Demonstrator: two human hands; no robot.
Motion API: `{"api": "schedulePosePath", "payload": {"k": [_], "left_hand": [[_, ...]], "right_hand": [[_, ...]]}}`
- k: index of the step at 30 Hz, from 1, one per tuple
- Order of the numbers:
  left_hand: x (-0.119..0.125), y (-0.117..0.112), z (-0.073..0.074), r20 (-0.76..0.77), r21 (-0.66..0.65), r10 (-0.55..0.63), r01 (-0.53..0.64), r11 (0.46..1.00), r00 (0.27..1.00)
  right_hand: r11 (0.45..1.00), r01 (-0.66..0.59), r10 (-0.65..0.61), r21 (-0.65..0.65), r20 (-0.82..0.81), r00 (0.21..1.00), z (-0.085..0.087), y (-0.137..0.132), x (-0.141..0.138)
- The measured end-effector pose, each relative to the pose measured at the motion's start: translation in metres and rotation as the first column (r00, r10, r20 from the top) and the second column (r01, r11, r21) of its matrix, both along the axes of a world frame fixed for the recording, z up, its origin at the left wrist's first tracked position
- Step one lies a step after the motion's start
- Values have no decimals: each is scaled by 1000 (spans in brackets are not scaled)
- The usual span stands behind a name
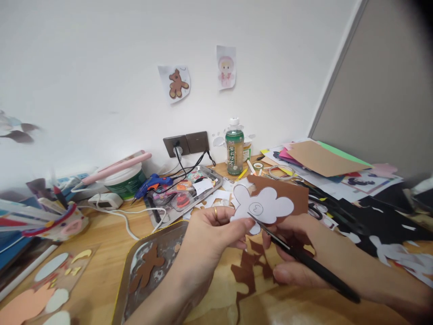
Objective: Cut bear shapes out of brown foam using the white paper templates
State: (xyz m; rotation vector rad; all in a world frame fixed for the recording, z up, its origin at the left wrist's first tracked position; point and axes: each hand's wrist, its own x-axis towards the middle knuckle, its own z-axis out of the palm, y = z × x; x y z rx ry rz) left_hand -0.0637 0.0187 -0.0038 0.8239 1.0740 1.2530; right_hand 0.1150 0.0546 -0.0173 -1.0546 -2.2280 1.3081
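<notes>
My left hand (216,232) pinches a white lobed paper template (265,205) laid against a brown paper sheet (291,192), held up over the wooden table (108,266). A ring shows on one finger of that hand. My right hand (297,259) is closed on black scissors (304,259), whose blades meet the lower edge of the template. Brown paper scraps (250,271) lie on the table just under both hands.
A metal tray (135,289) with a brown cut-out sits at front left, and another tray (216,180) with small items stands behind it. A blue glue gun (152,183), a green bottle (234,151), a white tub (123,178) and stacked coloured paper (321,158) crowd the back.
</notes>
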Motion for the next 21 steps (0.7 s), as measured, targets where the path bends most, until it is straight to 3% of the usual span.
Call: {"api": "schedulePosePath", "payload": {"k": [7,21], "left_hand": [[1,0,1,-9,-1,7,-7,1000,1000],[0,1,-1,-14,11,-23,24,1000,1000]], "right_hand": [[1000,-14,15,-3,99,995,6,0,0],[1000,-23,23,2,65,998,10,-1,-2]]}}
